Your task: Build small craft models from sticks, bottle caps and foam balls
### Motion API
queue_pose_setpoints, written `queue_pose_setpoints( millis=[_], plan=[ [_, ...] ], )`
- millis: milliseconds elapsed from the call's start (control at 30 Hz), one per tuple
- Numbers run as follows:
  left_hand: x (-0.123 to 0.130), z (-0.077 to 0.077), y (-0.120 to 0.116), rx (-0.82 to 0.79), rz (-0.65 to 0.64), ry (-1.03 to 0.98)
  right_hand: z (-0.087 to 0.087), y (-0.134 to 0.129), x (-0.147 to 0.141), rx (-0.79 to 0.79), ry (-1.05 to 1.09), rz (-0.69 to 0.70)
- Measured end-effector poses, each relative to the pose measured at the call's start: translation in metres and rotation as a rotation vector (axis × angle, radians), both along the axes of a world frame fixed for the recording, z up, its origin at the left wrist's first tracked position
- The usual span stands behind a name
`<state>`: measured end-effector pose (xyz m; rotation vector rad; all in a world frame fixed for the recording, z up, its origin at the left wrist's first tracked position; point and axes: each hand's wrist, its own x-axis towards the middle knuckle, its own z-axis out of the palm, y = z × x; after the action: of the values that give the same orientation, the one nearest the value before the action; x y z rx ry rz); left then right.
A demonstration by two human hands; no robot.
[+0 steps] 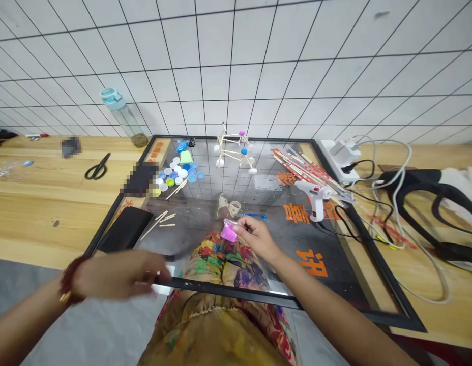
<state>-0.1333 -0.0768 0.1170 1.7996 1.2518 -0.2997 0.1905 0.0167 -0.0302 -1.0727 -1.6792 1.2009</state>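
Note:
Between the thumb and fingers of my right hand [255, 236] is a small clear packet with something bright pink [229, 232] in it, perhaps soft clay. It is held just above the dark glass panel. My left hand [123, 274], blurred by motion, hovers over the panel's near left edge; its fingers are too smeared to read. Closest to that hand lie a black flat pouch [126, 230] and some short wooden sticks [159, 221]. A stick frame [235, 151] with white, blue and pink joints stands at the panel's far side.
Bottle caps [178, 173] lie left of the frame, near a blue packet [182, 146]. A white glue gun [315, 198] and several red-and-white strips [304, 170] are at right, by a power strip [337, 157] with loose cables. Scissors [97, 168] and a water bottle [125, 117] occupy the left.

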Motion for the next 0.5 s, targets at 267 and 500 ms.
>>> queue_pose_setpoints(
  millis=[267, 500],
  plan=[
    [0.049, -0.052, 0.252, 0.784, 0.749, -0.244, 0.002, 0.0, 0.002, 0.03, -0.007, 0.018],
    [0.075, -0.092, 0.352, 0.761, 0.775, -0.288, 0.003, 0.001, 0.005, 0.068, -0.016, 0.054]
  ],
)
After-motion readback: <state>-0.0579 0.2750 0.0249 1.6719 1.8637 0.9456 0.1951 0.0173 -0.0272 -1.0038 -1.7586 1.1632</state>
